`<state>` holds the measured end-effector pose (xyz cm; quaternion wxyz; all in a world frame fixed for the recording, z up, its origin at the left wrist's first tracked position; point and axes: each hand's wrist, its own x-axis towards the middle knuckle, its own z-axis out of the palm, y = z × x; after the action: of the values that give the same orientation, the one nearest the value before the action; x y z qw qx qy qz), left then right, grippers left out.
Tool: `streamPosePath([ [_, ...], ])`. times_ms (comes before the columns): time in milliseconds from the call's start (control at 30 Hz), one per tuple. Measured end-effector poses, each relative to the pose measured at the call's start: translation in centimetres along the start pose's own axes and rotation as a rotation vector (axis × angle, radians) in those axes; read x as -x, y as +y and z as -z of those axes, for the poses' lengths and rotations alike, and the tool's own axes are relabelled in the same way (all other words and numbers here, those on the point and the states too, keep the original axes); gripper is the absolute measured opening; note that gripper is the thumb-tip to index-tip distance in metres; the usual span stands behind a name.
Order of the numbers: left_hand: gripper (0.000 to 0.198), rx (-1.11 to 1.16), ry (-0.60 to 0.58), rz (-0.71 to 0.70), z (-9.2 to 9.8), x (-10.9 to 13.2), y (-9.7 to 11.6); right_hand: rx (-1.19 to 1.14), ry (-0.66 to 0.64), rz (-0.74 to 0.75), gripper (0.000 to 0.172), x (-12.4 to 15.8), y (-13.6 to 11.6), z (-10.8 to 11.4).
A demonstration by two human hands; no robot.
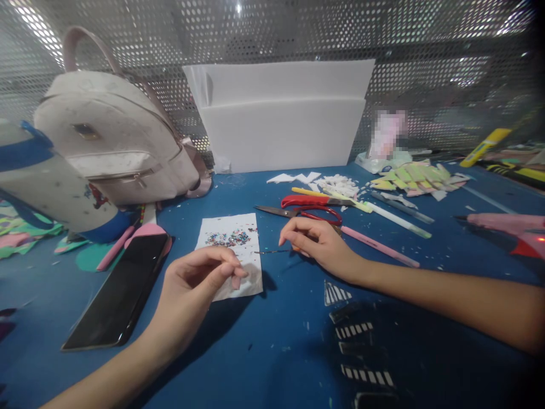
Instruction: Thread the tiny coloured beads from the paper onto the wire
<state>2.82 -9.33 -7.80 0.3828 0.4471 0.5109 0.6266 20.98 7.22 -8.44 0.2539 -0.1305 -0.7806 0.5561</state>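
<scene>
My left hand [200,275] hovers over the near part of a small white paper [238,284], thumb and fingertips pinched together. Whether something tiny sits in that pinch I cannot make out. Many small multicoloured bits [230,238], like beads or sequins, lie heaped on the paper. To the right, my right hand [315,244] is closed, its fingers round a thin dark pointed tool [272,251] with a bit of orange near the fingers. The tool's tip points left, to the paper's right edge. Behind that hand lie red-handled scissors [272,211].
A black phone [119,295], bottle [55,176] and backpack [114,136] occupy the left. White boards [285,130] lean at the back. Pens [378,247], a red cutter [306,200], foam scraps [421,179] and a pink glue gun [506,221] lie right. Striped pieces [366,375] lie in front.
</scene>
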Motion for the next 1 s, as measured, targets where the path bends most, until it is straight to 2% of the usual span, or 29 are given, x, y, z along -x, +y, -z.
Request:
streamPosePath([
  [267, 0.004, 0.091, 0.085, -0.069, 0.2, -0.6, 0.8, -0.02, 0.025, -0.008, 0.02, -0.1, 0.2, 0.0],
  [400, 0.004, 0.028, 0.062, -0.096, 0.3, -0.5, 0.8, -0.025, 0.025, 0.004, 0.02, -0.1, 0.2, 0.0],
  [500, 0.011, -0.168, 0.0, -0.173, 0.2, -0.2, 1.0, 0.0, 0.025, 0.03, 0.02, -0.1, 0.1, -0.1],
  [600, 0.021, -0.486, -0.146, -0.35, 0.0, 0.1, 1.2, 0.056, 0.013, 0.093, 0.018, 0.0, -0.1, -0.1],
  [667, 0.026, -0.653, -0.245, -0.469, 0.0, 0.3, 1.1, 0.091, -0.021, 0.159, 0.017, 0.1, -0.3, -0.1],
  [733, 0.028, -0.75, -0.294, -0.547, 0.0, 0.5, 0.9, 0.111, -0.094, 0.209, 0.017, 0.2, -0.4, -0.1],
  [867, 0.023, -0.833, -0.279, -0.583, -0.1, 0.6, 0.7, 0.095, -0.257, 0.209, 0.019, 0.3, -0.4, -0.1],
  [1000, 0.02, -0.834, -0.26, -0.577, -0.4, 0.5, 0.8, 0.052, -0.324, 0.204, 0.022, 0.3, -0.6, -0.2],
])
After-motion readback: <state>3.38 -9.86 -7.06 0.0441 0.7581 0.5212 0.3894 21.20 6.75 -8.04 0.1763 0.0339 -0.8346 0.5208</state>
